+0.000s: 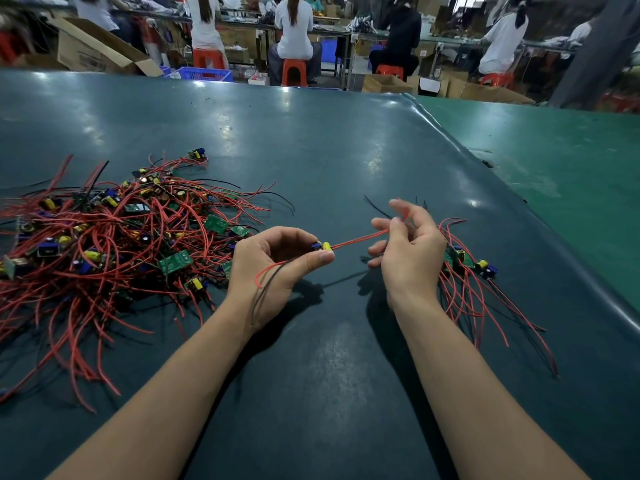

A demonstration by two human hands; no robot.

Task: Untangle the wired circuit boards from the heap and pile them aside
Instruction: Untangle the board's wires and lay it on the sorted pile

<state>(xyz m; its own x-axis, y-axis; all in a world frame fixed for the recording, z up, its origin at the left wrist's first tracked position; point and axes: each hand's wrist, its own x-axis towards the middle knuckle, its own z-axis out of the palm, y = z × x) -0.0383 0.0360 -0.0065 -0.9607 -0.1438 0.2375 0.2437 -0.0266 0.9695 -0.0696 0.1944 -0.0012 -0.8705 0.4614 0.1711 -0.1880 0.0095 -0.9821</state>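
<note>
Left hand (273, 261) fingers pinch a board (322, 245); right hand (407, 244) pinches its red wire (360, 239) taut. I'd slide slow w/ steady tension, imo.

We're under even overhead light here, bright white glare patches spotting the glossy table mat (311, 140). Soft shadows fall beneath both forearms and hands, toward us. We see wide-angle bending at the edges, the table's far rim curving. Centre is sharp; the background workers (294, 32) go soft, and the left edge smears with blur.
</note>
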